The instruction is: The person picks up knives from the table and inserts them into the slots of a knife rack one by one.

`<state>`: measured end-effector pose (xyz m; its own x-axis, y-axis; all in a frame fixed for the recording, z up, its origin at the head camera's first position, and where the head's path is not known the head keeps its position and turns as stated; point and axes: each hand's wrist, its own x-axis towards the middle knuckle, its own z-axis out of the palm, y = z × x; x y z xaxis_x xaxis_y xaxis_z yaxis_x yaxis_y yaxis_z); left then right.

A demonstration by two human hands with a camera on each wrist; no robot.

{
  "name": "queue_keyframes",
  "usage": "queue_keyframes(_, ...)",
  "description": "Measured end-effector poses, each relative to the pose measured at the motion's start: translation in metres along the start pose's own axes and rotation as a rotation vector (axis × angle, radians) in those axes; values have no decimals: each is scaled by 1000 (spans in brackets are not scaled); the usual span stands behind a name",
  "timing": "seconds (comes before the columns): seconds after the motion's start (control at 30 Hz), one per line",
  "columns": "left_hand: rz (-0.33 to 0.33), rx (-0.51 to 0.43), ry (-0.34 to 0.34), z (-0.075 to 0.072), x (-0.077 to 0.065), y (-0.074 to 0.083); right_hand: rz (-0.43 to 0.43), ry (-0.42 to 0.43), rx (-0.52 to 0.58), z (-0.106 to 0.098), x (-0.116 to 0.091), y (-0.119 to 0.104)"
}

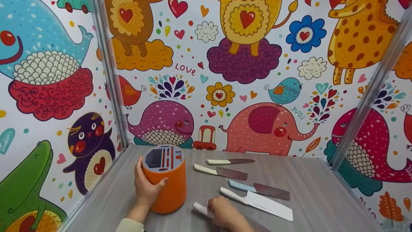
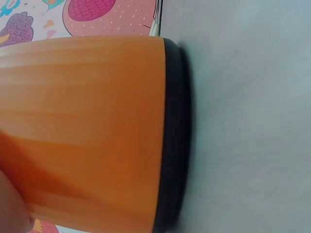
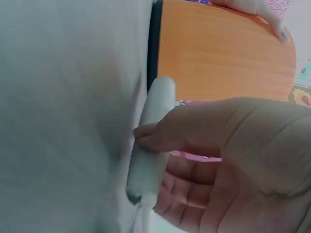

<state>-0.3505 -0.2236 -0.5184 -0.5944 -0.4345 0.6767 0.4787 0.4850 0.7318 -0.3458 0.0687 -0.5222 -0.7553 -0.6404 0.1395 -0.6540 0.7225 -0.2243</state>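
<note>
While the left hand [image 1: 148,187] is gripping the orange knife block [image 1: 170,190] at left, the right hand [image 1: 223,211] is pinching the near knife [image 1: 201,209] by its white handle [image 3: 146,170]; step in hand is likely picking up. Next move is probably calling for a firm lift clear of four other knives [image 1: 272,206]. Handle is lying between thumb [image 3: 155,138] and fingers [image 3: 189,182], end pointing toward the block.

Orange knife block [image 1: 170,190], upright, white-handled knife [image 1: 202,209], gripped, beside it
</note>
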Motion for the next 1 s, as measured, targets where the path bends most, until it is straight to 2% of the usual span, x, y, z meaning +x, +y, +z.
queue_keyframes(0.1,1,-1,-5,3,1,0,-38,55,121,-16,0,2)
queue_keyframes(0.3,2,-2,-8,5,0,0,-17,77,459,-57,-8,0)
queue_keyframes(0.33,5,-1,-2,5,0,0,-17,101,501,-63,-11,-1)
queue_keyframes(0.43,14,8,6,4,-1,-1,-32,243,580,-77,-18,-5)
queue_keyframes(0.57,32,-7,5,3,-2,-2,-13,422,716,-86,-25,-10)
queue_keyframes(0.67,52,-52,24,1,-3,-3,5,478,811,-88,-27,-14)
queue_keyframes(0.77,81,-73,69,-1,-2,0,7,493,842,-86,-26,-17)
queue_keyframes(0.87,135,-47,149,-3,2,6,8,501,857,-83,-23,-20)
queue_keyframes(0.93,195,-61,222,-6,8,15,11,507,866,-81,-22,-23)
queue_keyframes(1.0,264,-117,297,-12,14,31,21,510,890,-79,-21,-26)
